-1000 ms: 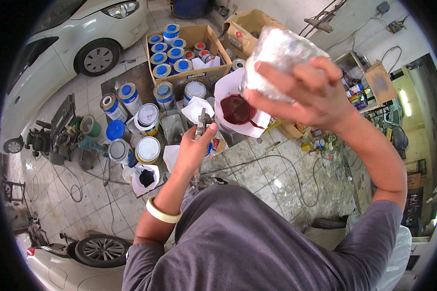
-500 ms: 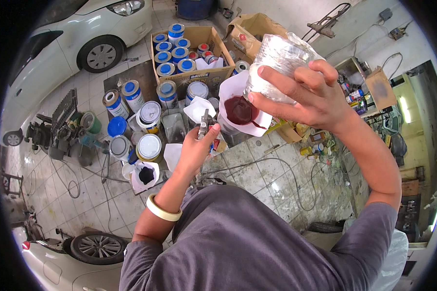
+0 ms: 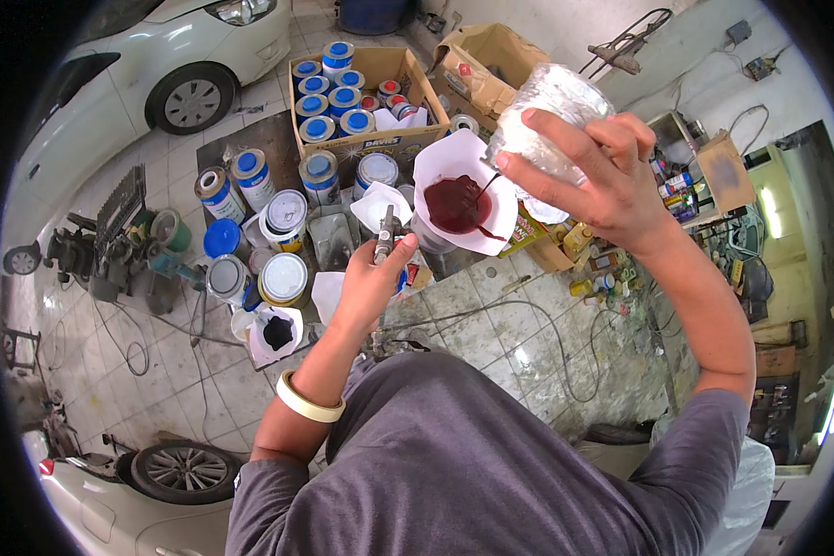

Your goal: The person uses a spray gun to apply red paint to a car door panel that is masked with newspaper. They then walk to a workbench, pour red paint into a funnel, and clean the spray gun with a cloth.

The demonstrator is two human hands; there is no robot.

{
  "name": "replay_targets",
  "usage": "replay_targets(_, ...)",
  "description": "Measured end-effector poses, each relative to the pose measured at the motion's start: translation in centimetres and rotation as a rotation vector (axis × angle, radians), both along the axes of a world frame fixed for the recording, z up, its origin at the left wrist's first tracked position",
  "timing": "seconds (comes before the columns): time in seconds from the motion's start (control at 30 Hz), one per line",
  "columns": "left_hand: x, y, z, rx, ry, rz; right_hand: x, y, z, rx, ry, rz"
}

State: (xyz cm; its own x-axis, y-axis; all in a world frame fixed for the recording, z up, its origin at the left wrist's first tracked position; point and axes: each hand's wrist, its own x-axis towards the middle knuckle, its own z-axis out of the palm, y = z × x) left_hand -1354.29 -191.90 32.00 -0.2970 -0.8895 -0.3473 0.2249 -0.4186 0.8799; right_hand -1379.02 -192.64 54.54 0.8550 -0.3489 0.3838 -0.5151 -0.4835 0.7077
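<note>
My right hand (image 3: pixel 612 185) grips a tilted can wrapped in shiny clear plastic (image 3: pixel 549 97). A thin dark red stream runs from its lip into a white paper funnel (image 3: pixel 443 156). Dark red paint (image 3: pixel 456 206) pools in that funnel, and a streak marks its right side. My left hand (image 3: pixel 371 283) is closed on a metal spray gun (image 3: pixel 385 233), just left of the funnel. Most of the gun's body is hidden by the hand. The funnel appears to rest over a translucent cup, whose link to the gun I cannot make out.
Paint cans (image 3: pixel 285 278) crowd the low table, beside a second paper funnel (image 3: pixel 276 335) with black inside. Behind stands a cardboard box (image 3: pixel 380 144) of blue-capped cans. A hose (image 3: pixel 565 357) snakes over the tiled floor. White cars (image 3: pixel 120 83) stand at left.
My right hand and the wrapped can have shifted slightly right, away from the funnel. The falling paint stream and more of the funnel now show. My left hand has barely moved.
</note>
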Motion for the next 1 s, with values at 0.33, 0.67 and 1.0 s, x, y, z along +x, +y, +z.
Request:
replay_targets(0.33, 0.1, 0.1, 0.6, 0.010, 0.019, 0.017, 0.9, 0.5, -0.2, -0.272, 0.048, 0.116)
replay_targets(0.67, 0.2, 0.2, 1.2, 0.000, -0.018, 0.065, 1.5, -0.2, 0.2, 0.140, -0.196, -0.086)
replay_targets(1.0, 0.2, 0.1, 0.2, -0.033, 0.024, 0.045, -0.7, 0.2, -2.7, 0.155, -0.109, -0.207)
